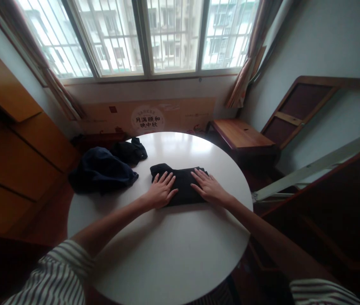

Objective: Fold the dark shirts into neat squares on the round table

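A folded black garment (184, 182) lies flat in a rough rectangle on the round white table (173, 250). My left hand (161, 190) rests on its left part, fingers spread and palm down. On its right part lies my right hand (209, 188), also flat with the fingers apart. Neither hand grips the cloth. To the left, a crumpled dark blue garment (102, 169) sits in a heap, its left side reaching the table's edge. Just behind it is a smaller bunched black piece of clothing (131, 151). What kind of garments these are, I cannot tell.
Beyond the table a barred window (173, 38) runs above a wall with a printed panel (148, 116). A wooden chair (243, 133) stands at the back right. Wooden cabinets (5, 169) line the left side. A pale slanted bar (319, 163) crosses at the right.
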A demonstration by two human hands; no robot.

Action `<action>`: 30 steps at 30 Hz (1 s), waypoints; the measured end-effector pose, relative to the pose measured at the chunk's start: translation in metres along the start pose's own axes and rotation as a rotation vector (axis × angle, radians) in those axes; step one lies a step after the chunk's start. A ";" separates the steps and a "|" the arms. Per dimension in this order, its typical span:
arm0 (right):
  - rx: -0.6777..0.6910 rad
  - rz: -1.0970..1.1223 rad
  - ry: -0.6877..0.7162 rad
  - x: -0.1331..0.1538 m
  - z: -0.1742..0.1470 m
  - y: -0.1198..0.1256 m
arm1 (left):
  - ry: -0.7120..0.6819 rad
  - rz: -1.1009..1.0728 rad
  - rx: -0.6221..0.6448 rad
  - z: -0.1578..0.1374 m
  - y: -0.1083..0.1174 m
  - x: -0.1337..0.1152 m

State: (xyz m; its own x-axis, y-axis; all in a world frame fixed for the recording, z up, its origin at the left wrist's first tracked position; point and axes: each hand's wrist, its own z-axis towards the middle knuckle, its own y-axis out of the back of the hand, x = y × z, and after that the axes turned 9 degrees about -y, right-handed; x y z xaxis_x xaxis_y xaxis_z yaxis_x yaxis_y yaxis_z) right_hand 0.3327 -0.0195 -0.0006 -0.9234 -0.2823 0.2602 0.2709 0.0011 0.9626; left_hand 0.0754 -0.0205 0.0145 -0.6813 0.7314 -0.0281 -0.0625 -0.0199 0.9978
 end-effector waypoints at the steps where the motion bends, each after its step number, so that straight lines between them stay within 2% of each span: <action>1: -0.014 0.025 -0.047 -0.009 -0.004 -0.002 | 0.020 -0.001 0.000 -0.004 -0.001 0.002; 3: -0.099 0.100 -0.103 -0.022 -0.013 -0.004 | 0.034 -0.002 -0.006 -0.008 0.002 0.006; 6: -0.331 0.239 -0.167 -0.030 -0.022 0.000 | 0.030 0.009 -0.054 -0.003 0.010 0.004; 8: -0.370 0.364 -0.231 -0.028 -0.024 0.004 | 0.010 0.003 -0.096 0.006 0.013 -0.001; 13: -0.213 0.772 -0.390 -0.017 -0.014 0.014 | -0.115 -0.066 -0.115 0.028 0.005 -0.017; 16: -0.085 0.995 -0.397 -0.014 -0.008 0.021 | -0.140 -0.093 -0.103 0.032 -0.004 -0.022; 18: 0.029 1.041 -0.399 -0.016 -0.004 0.026 | -0.139 -0.103 -0.096 0.032 -0.006 -0.022; 21: 0.071 0.902 -0.406 -0.022 0.009 0.033 | -0.137 -0.098 -0.085 0.036 -0.002 -0.020; 23: -0.012 0.680 -0.360 -0.024 0.020 0.034 | -0.130 -0.082 -0.086 0.044 0.002 -0.019; 26: -0.181 0.353 -0.215 -0.023 0.036 0.028 | -0.132 -0.057 -0.089 0.059 0.004 -0.017; 28: -0.236 0.243 -0.139 -0.021 0.042 0.021 | -0.138 -0.048 -0.089 0.069 0.004 -0.016; 30: -0.231 0.203 -0.111 -0.021 0.044 0.013 | -0.127 -0.044 -0.096 0.076 0.003 -0.014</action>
State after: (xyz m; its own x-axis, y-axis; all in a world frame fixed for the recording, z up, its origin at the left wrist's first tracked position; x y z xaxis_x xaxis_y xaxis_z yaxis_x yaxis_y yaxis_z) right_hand 0.3437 0.0284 0.0095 -0.8648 -0.1919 0.4639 0.4952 -0.1745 0.8511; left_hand 0.1406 0.0208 0.0222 -0.5791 0.8132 -0.0583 -0.1641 -0.0462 0.9854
